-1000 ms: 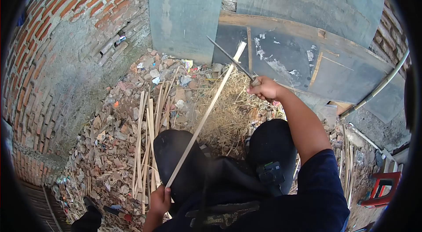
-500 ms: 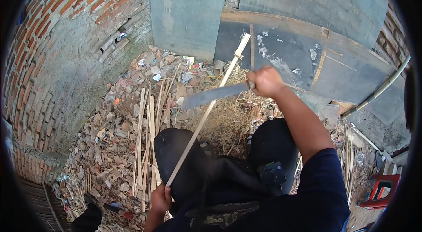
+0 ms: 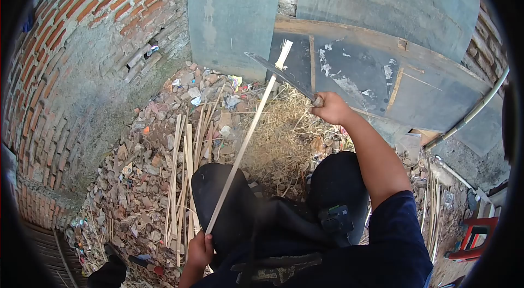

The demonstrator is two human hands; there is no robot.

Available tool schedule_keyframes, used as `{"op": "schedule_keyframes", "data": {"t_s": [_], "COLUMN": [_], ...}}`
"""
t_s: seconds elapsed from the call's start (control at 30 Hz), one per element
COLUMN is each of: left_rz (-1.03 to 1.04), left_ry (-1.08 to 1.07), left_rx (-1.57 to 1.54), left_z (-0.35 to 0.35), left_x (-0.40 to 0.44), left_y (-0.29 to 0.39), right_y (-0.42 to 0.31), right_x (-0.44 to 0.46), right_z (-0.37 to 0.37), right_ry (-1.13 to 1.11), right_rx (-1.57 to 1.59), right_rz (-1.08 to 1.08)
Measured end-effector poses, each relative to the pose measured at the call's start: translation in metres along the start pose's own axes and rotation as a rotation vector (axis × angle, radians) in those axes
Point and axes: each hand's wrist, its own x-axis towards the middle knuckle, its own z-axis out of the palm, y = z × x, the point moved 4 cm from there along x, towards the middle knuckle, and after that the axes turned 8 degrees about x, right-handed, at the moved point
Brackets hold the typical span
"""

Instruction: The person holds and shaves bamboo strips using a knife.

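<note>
— "Knife [image 3: 297, 85] and strip [image 3: 247, 141] have both shifted since the last frame: the blade has swung from the strip's middle up to its frayed far end, and that end has tipped leftward."
— "Taking the shavings heap [image 3: 284, 135] as our mark, where's the strip?"
— "Slanting along the heap's left side, far end beyond it, lower part crossing the left knee [image 3: 204, 185]."
— "And the hands?"
— "Left hand [image 3: 200, 249], near and left of the heap, is closed around the strip's lower end. Right hand [image 3: 331, 108], at the heap's far right, has its fingers wrapped round the knife handle."
— "Blade touching the strip?"
— "It crosses it; contact I can't tell."
— "Left of the heap?"
— "Loose strips [image 3: 173, 179] on rubble [image 3: 131, 179]."
</note>
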Motion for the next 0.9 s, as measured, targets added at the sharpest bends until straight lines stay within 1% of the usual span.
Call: {"op": "schedule_keyframes", "data": {"t_s": [0.1, 0.2, 0.3, 0.33, 0.43, 0.53, 0.63, 0.67, 0.77, 0.8, 0.83, 0.87, 0.9], "left_rz": [-0.005, 0.036, 0.041, 0.039, 0.031, 0.07, 0.069, 0.075, 0.074, 0.072, 0.08, 0.086, 0.091], "left_ry": [0.008, 0.039, 0.038, 0.034, 0.048, 0.065, 0.044, 0.047, 0.043, 0.054, 0.055, 0.057, 0.057], "left_rx": [-0.005, -0.014, -0.01, 0.002, -0.006, 0.016, 0.014, 0.003, 0.003, 0.003, 0.007, 0.012, 0.017], "left_z": [0.001, 0.005, 0.002, 0.003, 0.004, -0.006, -0.007, -0.002, -0.003, -0.004, -0.005, -0.006, -0.007], "left_x": [-0.002, -0.001, -0.001, -0.002, -0.011, -0.002, 0.0, 0.0, -0.002, -0.001, 0.0, -0.001, -0.002], "left_y": [0.002, -0.001, -0.001, -0.005, -0.017, -0.01, -0.011, -0.017, -0.011, -0.007, -0.006, -0.007, -0.005], "right_y": [-0.035, -0.075, -0.096, -0.094, -0.064, -0.022, -0.011, -0.009, 0.007, -0.009, -0.002, 0.008, -0.003], "right_x": [0.001, -0.012, -0.017, -0.013, 0.018, 0.029, 0.025, 0.025, 0.023, 0.008, 0.012, 0.022, 0.021], "right_z": [-0.004, 0.006, 0.03, 0.035, 0.012, 0.0, 0.014, 0.014, 0.032, 0.028, 0.036, 0.042, 0.039], "right_ry": [0.055, -0.127, -0.283, -0.248, 0.024, 0.121, 0.089, 0.051, -0.217, -0.388, -0.38, -0.205, -0.031], "right_rx": [-0.167, -0.436, -0.644, -0.679, -0.518, -0.501, -0.288, -0.229, 0.34, 0.515, 0.513, 0.329, 0.147], "right_rz": [-0.11, -0.267, -0.451, -0.528, -0.316, 0.002, 0.049, 0.003, 0.074, 0.2, 0.167, 0.035, -0.093]}}
